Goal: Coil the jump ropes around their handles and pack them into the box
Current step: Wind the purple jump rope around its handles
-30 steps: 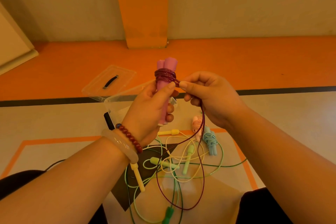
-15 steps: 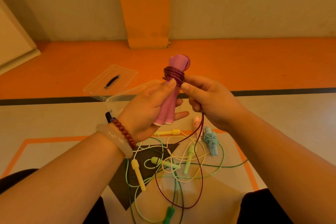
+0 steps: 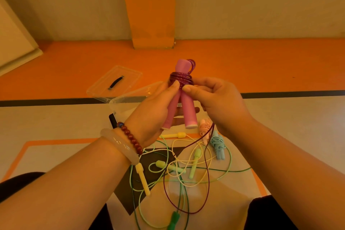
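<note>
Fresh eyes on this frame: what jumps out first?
Dead centre, the left hand grips a pair of pink handles while the right hand pinches the purple rope wound near their top, its slack looping down below. Under the hands lies a tangle of green and yellow ropes on the floor. Behind the hands sit a clear box and its lid.

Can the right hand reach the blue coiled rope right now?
Probably not yet: the right hand pinches the purple rope at the pink handles. The blue coiled rope lies uncovered below it, so the way looks free once it lets go.
</note>
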